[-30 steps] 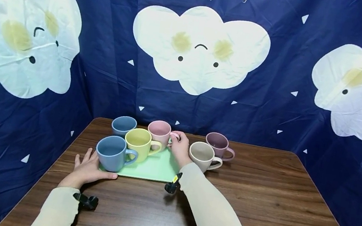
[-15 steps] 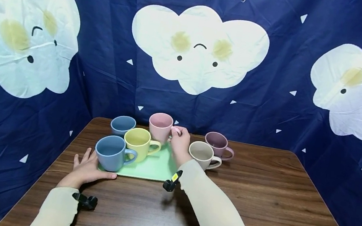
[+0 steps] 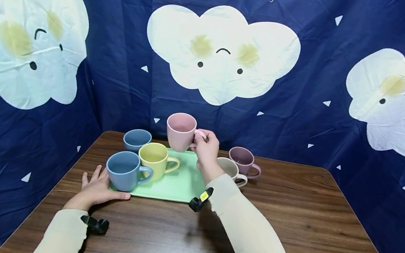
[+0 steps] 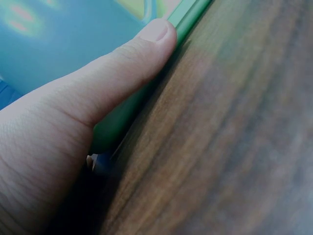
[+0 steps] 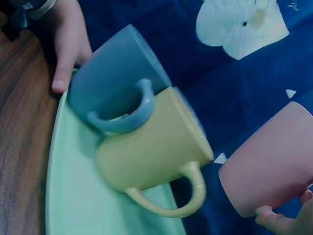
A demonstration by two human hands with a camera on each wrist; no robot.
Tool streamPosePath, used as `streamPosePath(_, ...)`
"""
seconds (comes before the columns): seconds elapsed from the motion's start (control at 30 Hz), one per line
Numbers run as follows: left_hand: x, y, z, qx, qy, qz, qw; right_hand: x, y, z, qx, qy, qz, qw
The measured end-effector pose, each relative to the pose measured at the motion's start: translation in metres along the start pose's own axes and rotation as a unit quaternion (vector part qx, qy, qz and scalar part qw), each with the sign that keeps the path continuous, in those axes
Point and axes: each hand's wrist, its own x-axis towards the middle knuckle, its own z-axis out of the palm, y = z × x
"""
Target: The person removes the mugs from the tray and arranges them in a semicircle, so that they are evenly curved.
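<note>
My right hand pinches the handle of a pink mug, held upright above the back of a pale green tray. In the right wrist view the pink mug is off the tray, with fingertips close at its lower side. A yellow mug, a blue mug and another blue mug behind stand on the tray's left part. My left hand rests at the tray's front left corner, fingers spread. In the left wrist view its thumb lies straight along the green rim.
Right of the tray stand a beige mug, partly hidden by my right hand, and a mauve mug behind it. All this is on a brown wooden table. A dark blue curtain with cloud faces hangs close behind.
My right hand has lifted the pink mug from the back of the tray, straight up and slightly toward me. The left hand and the other mugs have stayed where they were.
</note>
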Motion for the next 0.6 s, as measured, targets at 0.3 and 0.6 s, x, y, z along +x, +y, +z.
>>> streamPosePath(0.3,0.001,0.001,0.000,-0.002,-0.002,0.003,1.0000,-0.002,-0.039,-0.017,0.001,-0.013,0.007,0.9999)
streamPosePath(0.6,0.006,-0.009,0.006,-0.016,0.006,0.009,0.9998,0.001,-0.068,-0.044,-0.003,-0.011,0.004,0.9999)
